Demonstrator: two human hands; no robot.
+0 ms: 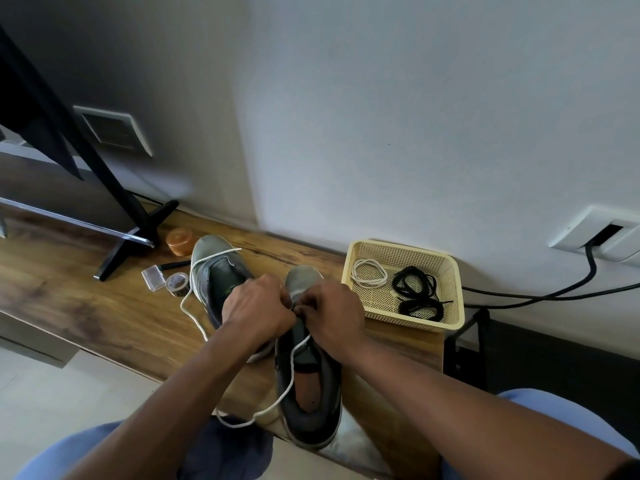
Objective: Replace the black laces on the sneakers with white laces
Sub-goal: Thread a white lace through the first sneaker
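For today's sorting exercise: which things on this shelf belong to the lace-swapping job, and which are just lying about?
Job:
two sneakers
white lace being threaded
spare white lace
black laces
basket

Lying about:
tape roll
orange jar
clear case

The desk is showing matt wood grain; the perforated cream basket is looking plastic; the grey sneakers are looking worn and matt.

home living room, wooden tv bench, tv stand leg, wall socket
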